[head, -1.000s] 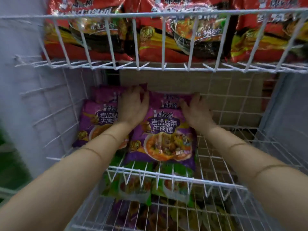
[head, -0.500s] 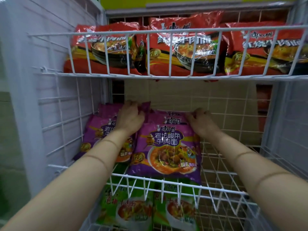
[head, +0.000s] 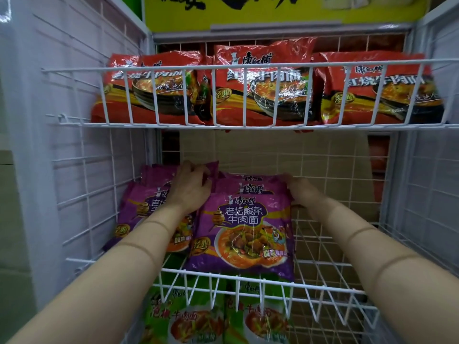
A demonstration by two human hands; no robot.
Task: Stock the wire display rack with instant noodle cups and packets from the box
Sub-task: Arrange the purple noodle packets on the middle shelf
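- Purple glossy film packets of instant noodles (head: 244, 227) lie stacked flat on the middle shelf of the white wire display rack (head: 248, 275), front edge against the low wire lip; a second purple stack (head: 139, 209) sits just beside it on the left.
- Handling, by judgement: light, crinkly, slick wrap; brittle noodle block inside, so no squeezing. Best held at the side edges or crimped back seam.
- Left hand (head: 190, 188) reaches deep, palm down, fingers curled over the back left corner of the centre stack, between the two piles.
- Right hand (head: 299, 188) grips the stack's back right corner, fingers curled on the edge.
- Hands well apart, one on each side of the stack; both forearms extended forward, roughly level.
- Red packets (head: 260, 88) fill the shelf above; green packets (head: 216, 316) the one below.
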